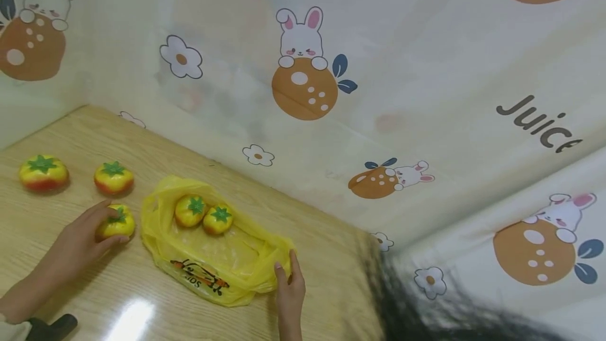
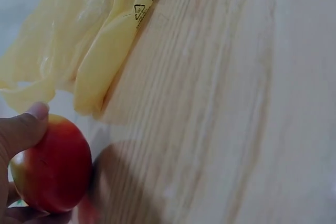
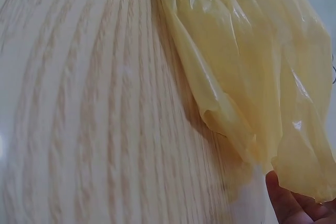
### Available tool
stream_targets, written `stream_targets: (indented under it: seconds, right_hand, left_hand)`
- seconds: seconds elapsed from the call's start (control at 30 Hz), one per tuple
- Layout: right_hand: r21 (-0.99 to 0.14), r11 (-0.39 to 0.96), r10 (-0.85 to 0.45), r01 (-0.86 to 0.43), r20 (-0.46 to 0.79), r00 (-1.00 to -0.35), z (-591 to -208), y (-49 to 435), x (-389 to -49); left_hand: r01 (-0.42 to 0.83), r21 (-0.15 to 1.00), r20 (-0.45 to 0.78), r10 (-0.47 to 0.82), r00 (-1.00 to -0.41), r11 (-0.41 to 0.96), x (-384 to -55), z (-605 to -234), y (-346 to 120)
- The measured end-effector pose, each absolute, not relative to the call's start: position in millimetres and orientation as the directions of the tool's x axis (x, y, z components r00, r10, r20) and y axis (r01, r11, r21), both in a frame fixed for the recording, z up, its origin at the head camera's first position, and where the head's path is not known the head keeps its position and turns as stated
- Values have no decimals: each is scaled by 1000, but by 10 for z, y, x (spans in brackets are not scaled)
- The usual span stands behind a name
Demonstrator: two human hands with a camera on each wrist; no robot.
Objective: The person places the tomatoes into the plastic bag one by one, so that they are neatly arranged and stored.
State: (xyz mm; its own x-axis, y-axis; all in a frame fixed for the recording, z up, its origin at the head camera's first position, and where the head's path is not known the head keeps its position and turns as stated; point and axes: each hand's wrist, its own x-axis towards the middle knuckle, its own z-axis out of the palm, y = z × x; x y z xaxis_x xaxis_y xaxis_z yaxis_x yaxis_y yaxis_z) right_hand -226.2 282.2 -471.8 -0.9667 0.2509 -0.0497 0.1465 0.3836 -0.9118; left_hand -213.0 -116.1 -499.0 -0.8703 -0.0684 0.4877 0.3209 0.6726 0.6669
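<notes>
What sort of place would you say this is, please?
It looks like an indoor corner, perhaps set up for staged tabletop work: a wood-grain table, a bunny-printed sheet hanging behind it, and tomato-like fruits in and beside a yellow bag.

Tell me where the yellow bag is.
In the head view, left of centre, the yellow bag lies on the table between the left hand and the right hand.

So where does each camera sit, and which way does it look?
Head: worn on the head, facing forward and down at the yellow bag and five fruits; left hand, right hand and apparently dark hair show.
Left wrist: worn there, facing one gripped fruit; thumb and fingers show.
Right wrist: worn there, facing the bag's edge; fingertips show.
Shared: both wrist views show the bag and wooden table.
</notes>
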Motion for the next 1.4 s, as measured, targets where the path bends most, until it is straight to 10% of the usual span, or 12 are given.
stream_targets:
  seconds: [1.4]
  right_hand:
    - [-904, 425, 191, 48, 38, -981, -4700, 2640, -2331]
  left_hand:
    - [261, 735, 414, -109, -904, 626, -2066, -4959, -1147]
